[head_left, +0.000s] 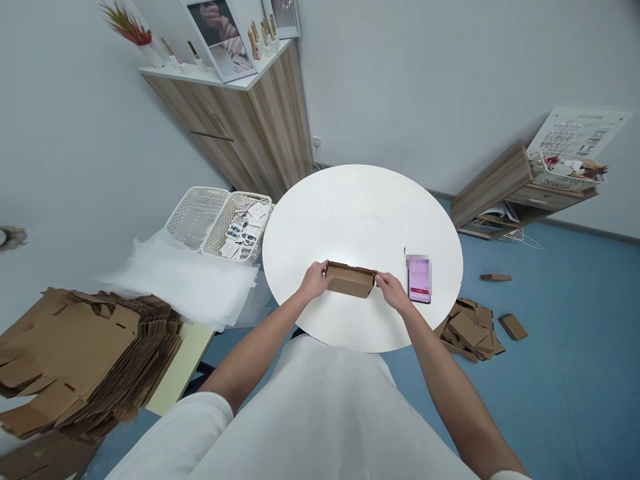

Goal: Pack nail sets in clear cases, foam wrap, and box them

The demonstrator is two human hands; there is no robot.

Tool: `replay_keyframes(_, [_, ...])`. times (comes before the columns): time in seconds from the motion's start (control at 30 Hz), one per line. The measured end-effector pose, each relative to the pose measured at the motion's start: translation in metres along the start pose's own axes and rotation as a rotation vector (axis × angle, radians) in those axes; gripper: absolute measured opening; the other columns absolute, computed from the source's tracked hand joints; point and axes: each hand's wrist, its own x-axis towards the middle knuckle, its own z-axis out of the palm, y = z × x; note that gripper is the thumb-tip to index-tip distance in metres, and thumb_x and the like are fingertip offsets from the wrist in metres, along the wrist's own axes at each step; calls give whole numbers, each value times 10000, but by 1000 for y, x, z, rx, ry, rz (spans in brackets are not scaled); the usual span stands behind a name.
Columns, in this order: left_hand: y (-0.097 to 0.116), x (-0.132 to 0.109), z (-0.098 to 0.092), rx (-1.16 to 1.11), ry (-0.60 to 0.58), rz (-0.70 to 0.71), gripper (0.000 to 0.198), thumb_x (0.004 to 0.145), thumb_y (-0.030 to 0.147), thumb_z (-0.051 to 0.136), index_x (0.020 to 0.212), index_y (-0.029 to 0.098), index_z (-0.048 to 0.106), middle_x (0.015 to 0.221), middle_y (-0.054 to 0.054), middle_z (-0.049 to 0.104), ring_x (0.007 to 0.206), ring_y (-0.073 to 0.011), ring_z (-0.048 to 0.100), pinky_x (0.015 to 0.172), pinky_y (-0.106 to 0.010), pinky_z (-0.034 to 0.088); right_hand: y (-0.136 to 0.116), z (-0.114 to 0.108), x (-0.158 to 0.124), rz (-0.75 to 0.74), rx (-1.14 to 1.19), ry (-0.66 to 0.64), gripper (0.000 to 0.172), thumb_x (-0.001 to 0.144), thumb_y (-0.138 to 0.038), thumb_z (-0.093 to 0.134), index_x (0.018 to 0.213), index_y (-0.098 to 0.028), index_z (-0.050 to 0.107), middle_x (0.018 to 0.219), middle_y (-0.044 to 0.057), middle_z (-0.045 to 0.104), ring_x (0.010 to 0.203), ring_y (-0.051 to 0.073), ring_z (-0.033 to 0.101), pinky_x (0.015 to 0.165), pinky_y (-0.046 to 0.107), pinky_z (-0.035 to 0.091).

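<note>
A small brown cardboard box (350,280) is held over the near part of the round white table (360,213). Its long far edge stands up, and the broad face toward me looks flat. My left hand (315,280) grips the box's left end, thumb on the near side. At the right end, my right hand (391,289) pinches the corner between thumb and fingers. A smartphone (419,280) with a lit pink and purple screen lies on the table just right of my right hand.
Flat cardboard blanks (100,347) are stacked at the left beside translucent plastic bags (185,273). A white basket (240,227) of small cards touches the table's left side. Folded boxes (470,330) lie heaped on the blue floor at right. A wooden cabinet (250,127) stands behind.
</note>
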Motion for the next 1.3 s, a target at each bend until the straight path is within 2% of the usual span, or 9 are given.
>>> replay_keyframes(0.23, [5,-2,-8,-28,-35,-53,237,690,308,543,907,214,562,763,-11,510,720,-161,494,664,-259,406,0,-3,2,7,77,-59,408,771,-468,413,1068,-242,579,923,31,602,830,178,544,767,320,405])
replay_keyframes(0.37, [2,-1,-7,-88,-20,-36,353,678,296,557,1024,226,539,748,6,508,655,-129,486,633,-236,412,4,-3,3,12,106,-78,411,762,-461,440,1086,-244,571,939,29,608,769,162,554,747,325,423])
replay_keyframes(0.57, [-2,-3,-5,-109,-23,-50,467,693,299,561,1148,220,493,783,-4,526,655,-122,495,643,-241,425,3,-1,-1,21,176,-65,436,751,-446,481,1140,-254,529,1042,42,583,808,161,565,790,354,431])
replay_keyframes(0.7, [-3,-7,-7,-127,-44,-42,548,693,388,571,1198,203,464,814,-19,547,680,-130,506,663,-253,429,5,3,-4,46,262,-66,464,739,-434,506,1163,-248,505,1059,49,570,848,161,568,803,352,441])
replay_keyframes(0.87, [-11,-13,-2,-283,-35,-99,478,813,506,336,1144,211,515,944,-47,572,784,-139,534,715,-259,438,10,7,-11,59,235,-72,469,708,-407,539,1159,-287,492,1120,42,510,864,155,560,767,322,443])
replay_keyframes(0.93, [-16,-15,1,-363,-42,-153,481,813,505,344,1167,213,488,966,-51,560,778,-129,541,703,-253,451,11,7,-14,53,241,-82,479,698,-401,553,1159,-290,488,1125,42,499,857,153,559,766,322,438])
replay_keyframes(1.03, [-22,-18,0,-468,-87,-219,528,777,511,426,1219,222,424,971,-53,545,775,-122,552,670,-244,469,11,9,-18,69,288,-94,491,710,-423,536,1174,-275,473,1112,47,507,847,153,569,770,322,439])
replay_keyframes(1.17, [-25,-18,-7,-509,-197,-288,512,759,520,457,1174,220,467,1033,-70,542,820,-133,566,665,-235,476,12,15,-19,130,302,-76,481,729,-450,497,1169,-259,469,1067,51,534,794,156,597,742,321,450])
replay_keyframes(1.3, [-30,-16,-9,-509,-257,-268,514,750,482,503,1191,222,446,1114,-79,523,825,-133,581,672,-241,472,14,24,-19,142,299,-35,443,703,-410,527,1117,-257,482,1078,53,529,745,148,610,714,319,452])
